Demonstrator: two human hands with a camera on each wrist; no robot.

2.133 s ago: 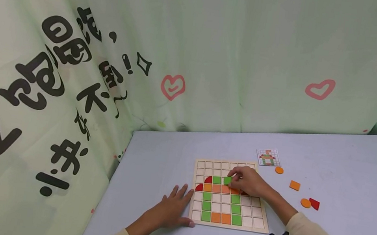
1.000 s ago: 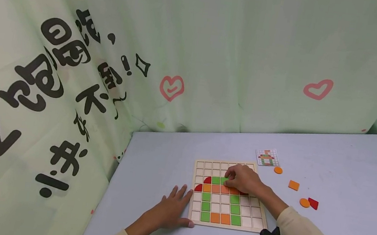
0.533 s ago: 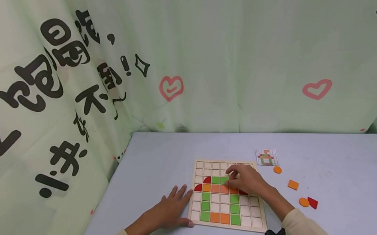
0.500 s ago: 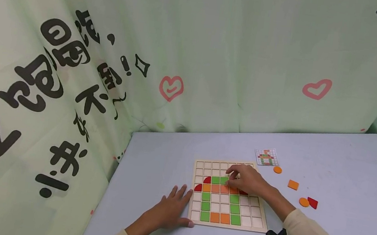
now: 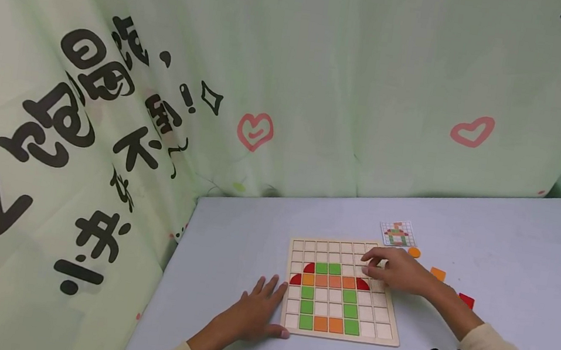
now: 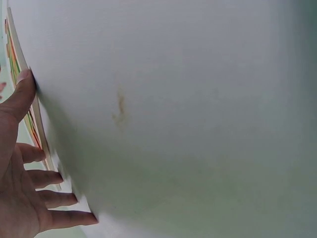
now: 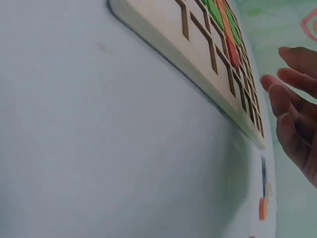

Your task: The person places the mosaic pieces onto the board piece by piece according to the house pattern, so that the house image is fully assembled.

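A wooden grid board (image 5: 344,338) lies on the table with flat tiles set in its cells. Two green tiles (image 5: 334,269) sit side by side in an upper row, right of a red rounded tile (image 5: 309,267). Below them runs an orange row ending in red rounded tiles, with green columns and two orange tiles further down. My left hand (image 5: 257,312) rests flat with spread fingers at the board's left edge; its thumb touches that edge in the left wrist view. My right hand (image 5: 398,269) hovers over the board's right side, fingers loosely bent, holding nothing in the right wrist view.
Behind the board's right corner lies a picture card (image 5: 398,233) with a gridded pattern. To the right are an orange round tile (image 5: 414,252), an orange square tile (image 5: 438,274) and a red tile (image 5: 467,300), partly behind my forearm. A printed curtain (image 5: 313,85) hangs behind the table.
The right hand brought a green tile down beside the other green tile and let go. It has since moved right, uncovering the right-hand red tile. The left hand has stayed put.
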